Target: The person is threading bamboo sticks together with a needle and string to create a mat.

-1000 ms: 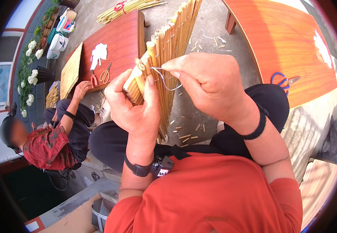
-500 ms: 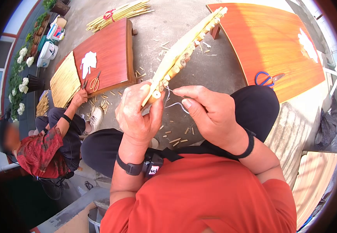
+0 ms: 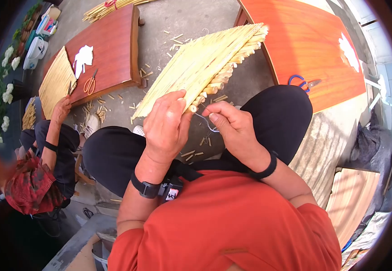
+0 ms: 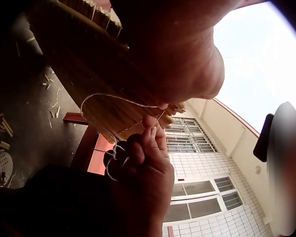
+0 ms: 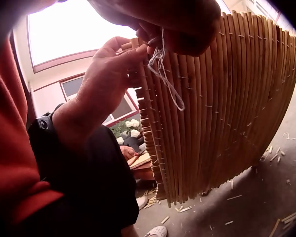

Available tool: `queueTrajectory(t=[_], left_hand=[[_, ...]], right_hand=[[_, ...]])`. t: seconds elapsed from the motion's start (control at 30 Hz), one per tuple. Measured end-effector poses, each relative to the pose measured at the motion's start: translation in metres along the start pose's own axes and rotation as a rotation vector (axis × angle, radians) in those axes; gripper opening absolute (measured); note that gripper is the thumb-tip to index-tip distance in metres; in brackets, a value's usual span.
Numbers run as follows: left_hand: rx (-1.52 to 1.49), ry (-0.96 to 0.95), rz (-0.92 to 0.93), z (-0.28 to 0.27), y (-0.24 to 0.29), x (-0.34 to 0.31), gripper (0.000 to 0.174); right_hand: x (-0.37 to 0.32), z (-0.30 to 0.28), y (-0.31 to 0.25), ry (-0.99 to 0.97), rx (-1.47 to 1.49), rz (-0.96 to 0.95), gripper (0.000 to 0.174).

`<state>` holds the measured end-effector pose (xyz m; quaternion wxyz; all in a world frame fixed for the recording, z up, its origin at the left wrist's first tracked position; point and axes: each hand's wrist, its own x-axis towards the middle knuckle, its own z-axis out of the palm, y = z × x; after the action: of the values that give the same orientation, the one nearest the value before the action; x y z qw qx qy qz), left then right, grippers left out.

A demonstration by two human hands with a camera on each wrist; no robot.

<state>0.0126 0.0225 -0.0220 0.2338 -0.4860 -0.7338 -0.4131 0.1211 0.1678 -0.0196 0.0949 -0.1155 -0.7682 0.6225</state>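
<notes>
A mat of pale reed stalks (image 3: 200,58), stitched together in rows, slants up and away from the lap. My left hand (image 3: 164,128) grips its near corner, fingers over the top face, beside the cut stalk ends. Close to that corner, my right hand (image 3: 236,126) pinches a thin needle (image 4: 161,115) pointing at the mat's edge. White thread (image 4: 108,95) leaves the edge and loops back to the right hand. In the right wrist view, a tangle of thread (image 5: 160,69) hangs below the fingers in front of the stitched stalks.
Blue-handled scissors (image 3: 299,82) and a white cloth (image 3: 348,52) lie on the right table (image 3: 291,27). At left, a seated person (image 3: 31,185) reaches to another table (image 3: 110,45) holding a mat (image 3: 53,86) and orange-handled scissors (image 3: 89,85). Stalk offcuts (image 3: 189,154) litter the floor.
The mat has swung from nearly edge-on to showing its broad top face, tilting lower. Both hands have moved down toward the lap, and the right hand has come closer to the mat's corner.
</notes>
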Motion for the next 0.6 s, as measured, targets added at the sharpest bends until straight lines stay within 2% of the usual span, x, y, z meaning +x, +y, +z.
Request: queueTrajectory(t=[0.2,0.27,0.4,0.6], left_hand=[[-0.013,0.112,-0.084,-0.016,-0.004,0.015,0.042],[-0.005,0.125,-0.112,-0.019,-0.006,0.016,0.042],[-0.003,0.158,-0.156,-0.026,-0.011,0.015,0.041],[0.022,0.109,-0.202,-0.035,-0.024,0.012,0.045]], right_hand=[[0.026,0.005,-0.019,0.033,-0.033,-0.203,0.011],[0.034,0.007,-0.024,0.04,-0.118,-0.33,0.01],[0.042,0.012,-0.043,-0.019,-0.238,-0.307,0.01],[0.054,0.027,-0.048,-0.038,-0.332,-0.287,0.008]])
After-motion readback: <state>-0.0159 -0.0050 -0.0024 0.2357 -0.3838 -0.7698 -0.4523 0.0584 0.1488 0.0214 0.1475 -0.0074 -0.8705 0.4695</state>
